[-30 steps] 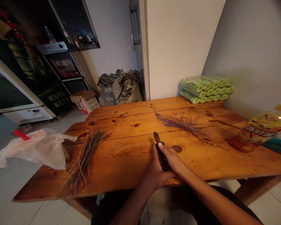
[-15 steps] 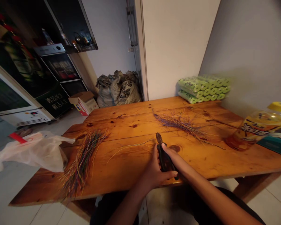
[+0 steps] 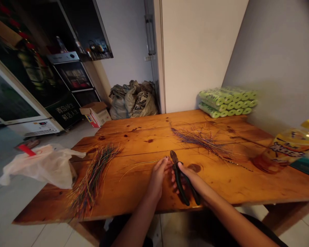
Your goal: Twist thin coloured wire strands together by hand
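From the left, we have a white plastic bag (image 3: 46,168) with something red on top, beside a loose bundle of coloured wires (image 3: 94,175) lying on our wooden table (image 3: 128,195). Next, a thin yellowish wire (image 3: 141,165) curves over the boards to our left hand (image 3: 157,176). Its thumb and fingertips are pinched together where the wire arrives, so we take them to be gripping its end. Just right of those fingertips are the pliers (image 3: 179,180), head pointing away from us, handles spread. Our right hand (image 3: 192,176) is wrapped loosely around them; whether the jaws are parted we cannot tell. Beyond, a second wire bundle (image 3: 202,139) lies well apart from both hands, with green rolls (image 3: 226,101) behind it and a bottle (image 3: 285,151) farthest right.

We judge the step in hand to be bringing wire and pliers together. A bite on the wire would call for its end between the jaws, fingertips clear, and a firm squeeze of the handles.
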Motion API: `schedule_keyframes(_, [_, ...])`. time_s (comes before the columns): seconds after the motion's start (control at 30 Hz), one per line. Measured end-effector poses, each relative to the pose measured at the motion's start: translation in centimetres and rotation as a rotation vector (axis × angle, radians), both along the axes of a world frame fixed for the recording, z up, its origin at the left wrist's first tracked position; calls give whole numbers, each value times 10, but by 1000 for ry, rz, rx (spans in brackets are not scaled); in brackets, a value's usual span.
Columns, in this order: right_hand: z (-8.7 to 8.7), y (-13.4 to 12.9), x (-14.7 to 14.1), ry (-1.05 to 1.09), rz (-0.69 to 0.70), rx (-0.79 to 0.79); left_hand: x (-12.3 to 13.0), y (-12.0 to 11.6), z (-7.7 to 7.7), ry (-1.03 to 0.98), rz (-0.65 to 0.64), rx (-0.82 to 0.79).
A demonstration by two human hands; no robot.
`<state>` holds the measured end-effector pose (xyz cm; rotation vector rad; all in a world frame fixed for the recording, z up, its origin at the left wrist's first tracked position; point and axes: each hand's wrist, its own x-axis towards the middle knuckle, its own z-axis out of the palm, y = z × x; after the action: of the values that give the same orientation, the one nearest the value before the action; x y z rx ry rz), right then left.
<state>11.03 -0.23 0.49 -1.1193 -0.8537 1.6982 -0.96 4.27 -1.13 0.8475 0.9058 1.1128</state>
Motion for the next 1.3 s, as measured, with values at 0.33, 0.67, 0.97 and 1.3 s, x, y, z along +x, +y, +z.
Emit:
schedule_keyframes(0.33, [-6, 2, 0, -45, 56, 0, -5, 20, -6, 415, 115, 351])
schedule_keyframes(0.67, [-3, 0, 1, -51, 52, -17, -11, 18, -3, 576, 177, 474])
schedule_keyframes(0.97, [-4, 10, 8, -22, -102, -32, -17, 20, 1, 439, 239, 402])
schedule_keyframes(1.3, [0, 4, 20, -157, -153, 80, -44, 23, -3, 1171, 83, 648])
